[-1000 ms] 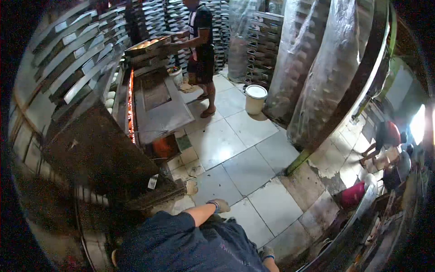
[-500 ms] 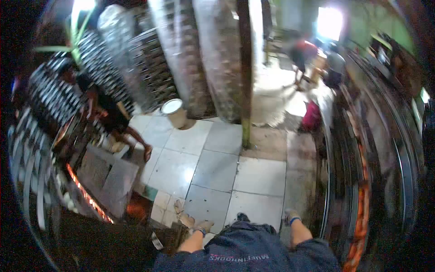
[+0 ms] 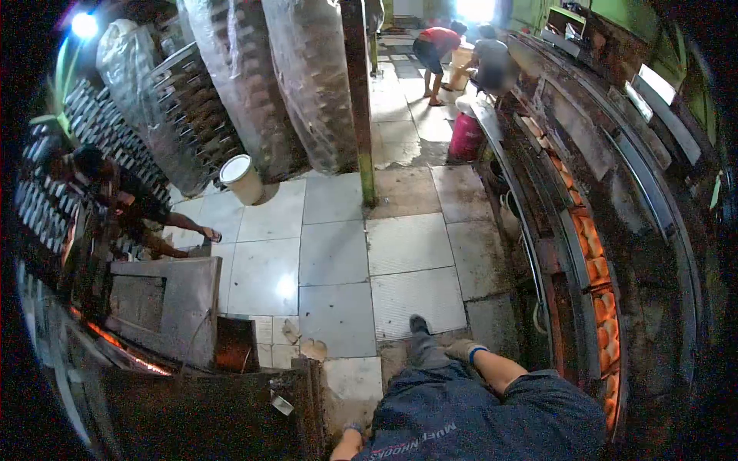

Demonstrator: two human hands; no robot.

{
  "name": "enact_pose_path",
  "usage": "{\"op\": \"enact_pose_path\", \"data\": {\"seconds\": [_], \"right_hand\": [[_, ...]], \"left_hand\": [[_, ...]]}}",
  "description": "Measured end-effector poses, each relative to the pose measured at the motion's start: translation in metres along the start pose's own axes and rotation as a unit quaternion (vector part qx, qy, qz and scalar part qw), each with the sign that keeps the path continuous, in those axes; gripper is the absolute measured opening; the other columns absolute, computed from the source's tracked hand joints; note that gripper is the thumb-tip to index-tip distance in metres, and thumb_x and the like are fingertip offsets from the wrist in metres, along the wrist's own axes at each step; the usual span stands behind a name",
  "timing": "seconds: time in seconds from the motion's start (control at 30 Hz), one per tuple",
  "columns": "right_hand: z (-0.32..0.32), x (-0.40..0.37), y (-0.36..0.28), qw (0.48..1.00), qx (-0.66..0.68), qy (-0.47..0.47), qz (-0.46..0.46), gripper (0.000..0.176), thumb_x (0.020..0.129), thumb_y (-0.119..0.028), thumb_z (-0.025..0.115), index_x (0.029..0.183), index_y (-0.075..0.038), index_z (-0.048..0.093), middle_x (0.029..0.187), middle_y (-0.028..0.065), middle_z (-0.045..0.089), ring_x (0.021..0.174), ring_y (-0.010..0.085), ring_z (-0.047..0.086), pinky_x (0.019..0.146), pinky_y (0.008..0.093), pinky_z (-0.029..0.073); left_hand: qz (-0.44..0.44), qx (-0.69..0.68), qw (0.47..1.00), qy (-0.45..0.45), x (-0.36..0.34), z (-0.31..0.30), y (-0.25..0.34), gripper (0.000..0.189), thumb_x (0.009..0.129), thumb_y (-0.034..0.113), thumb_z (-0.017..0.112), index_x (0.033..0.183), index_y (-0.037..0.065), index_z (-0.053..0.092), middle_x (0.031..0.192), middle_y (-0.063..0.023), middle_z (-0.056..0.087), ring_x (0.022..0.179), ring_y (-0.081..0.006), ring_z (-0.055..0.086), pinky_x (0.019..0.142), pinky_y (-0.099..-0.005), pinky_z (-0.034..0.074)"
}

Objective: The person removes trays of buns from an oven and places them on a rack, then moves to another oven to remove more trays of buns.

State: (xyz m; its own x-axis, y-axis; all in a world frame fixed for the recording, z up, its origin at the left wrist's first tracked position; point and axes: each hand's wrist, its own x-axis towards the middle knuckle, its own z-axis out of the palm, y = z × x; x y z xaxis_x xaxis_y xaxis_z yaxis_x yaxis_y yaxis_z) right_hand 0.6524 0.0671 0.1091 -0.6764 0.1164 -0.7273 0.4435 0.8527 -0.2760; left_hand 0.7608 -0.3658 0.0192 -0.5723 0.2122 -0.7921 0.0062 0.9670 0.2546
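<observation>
My right hand (image 3: 465, 351), in a pale glove with a blue cuff, hangs low beside my right thigh. Its fingers look loosely stretched, and nothing shows in them. At the bottom edge, my left hand (image 3: 353, 427) is mostly hidden by my dark shirt; its fingers do not show clearly. The corner of a dark box-like structure (image 3: 307, 392) stands nearest to it on the left. Along my right side runs a long oven (image 3: 550, 265), with browned bread (image 3: 603, 323) in a glowing orange slot. Neither hand touches the oven.
Pale floor tiles (image 3: 334, 253) lead ahead. On the left are a white bucket (image 3: 242, 180), plastic-wrapped racks (image 3: 307, 92), a person (image 3: 131, 203) and a metal panel (image 3: 184, 307) near an orange glow. A post (image 3: 361, 100), a pink container (image 3: 464, 138) and two people (image 3: 438, 50) are farther off.
The view has shifted and sharpened; the bucket and people now appear farther left. My left hand has dropped back toward the bottom edge, while my right hand has come in close to my thigh.
</observation>
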Motion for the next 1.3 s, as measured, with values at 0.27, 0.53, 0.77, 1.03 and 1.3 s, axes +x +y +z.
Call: {"op": "enact_pose_path", "data": {"seconds": [0.27,0.53,0.77,1.03,1.3], "right_hand": [[0.064,0.076,0.073,0.915,-0.337,-0.136,-0.174,0.035,0.087,-0.034,0.049,0.101,-0.007,0.065,0.11,0.0147,0.063,0.1,0.0338,0.06,0.085,0.0422,0.045],[-0.023,-0.011,0.014,0.998,0.053,0.018,-0.015,0.058,0.081,-0.049,0.053,0.12,-0.005,0.057,0.122,0.0151,0.057,0.114,0.0312,0.053,0.094,0.0412,0.042],[0.023,0.005,0.152,0.994,0.095,0.045,0.023,0.058,0.081,-0.048,0.053,0.121,-0.006,0.056,0.123,0.0181,0.056,0.118,0.033,0.05,0.093,0.0437,0.042],[0.07,-0.036,0.258,0.994,-0.011,-0.065,0.083,0.042,0.085,-0.037,0.051,0.117,-0.012,0.059,0.125,0.0121,0.055,0.112,0.0297,0.055,0.089,0.043,0.045],[0.07,0.024,0.255,0.997,0.009,-0.001,0.074,0.046,0.085,-0.044,0.045,0.113,-0.012,0.062,0.119,0.0136,0.059,0.109,0.0333,0.056,0.089,0.0468,0.045]], "left_hand": [[-0.061,-0.068,0.995,-0.038,-0.038,0.081,-0.043,0.037,0.082,0.021,0.056,0.115,0.004,0.057,0.114,-0.0156,0.061,0.097,-0.0315,0.061,0.08,-0.042,0.049],[0.046,0.078,0.996,-0.026,0.032,0.031,-0.014,0.041,0.08,0.02,0.06,0.119,0.006,0.056,0.118,-0.0161,0.059,0.101,-0.0319,0.06,0.082,-0.043,0.049],[0.064,0.077,0.993,0.056,0.077,-0.112,0.094,0.037,0.081,0.013,0.057,0.119,0.011,0.056,0.12,-0.0169,0.058,0.106,-0.0322,0.058,0.09,-0.0446,0.045],[0.137,0.026,0.987,0.082,0.151,-0.074,0.164,0.035,0.088,0.024,0.045,0.119,0.012,0.056,0.119,-0.018,0.057,0.107,-0.0344,0.057,0.09,-0.0449,0.044],[0.181,-0.027,0.982,0.039,0.069,-0.053,0.169,0.036,0.088,0.025,0.045,0.119,0.011,0.057,0.121,-0.0155,0.057,0.112,-0.0313,0.054,0.092,-0.0396,0.043]]}}
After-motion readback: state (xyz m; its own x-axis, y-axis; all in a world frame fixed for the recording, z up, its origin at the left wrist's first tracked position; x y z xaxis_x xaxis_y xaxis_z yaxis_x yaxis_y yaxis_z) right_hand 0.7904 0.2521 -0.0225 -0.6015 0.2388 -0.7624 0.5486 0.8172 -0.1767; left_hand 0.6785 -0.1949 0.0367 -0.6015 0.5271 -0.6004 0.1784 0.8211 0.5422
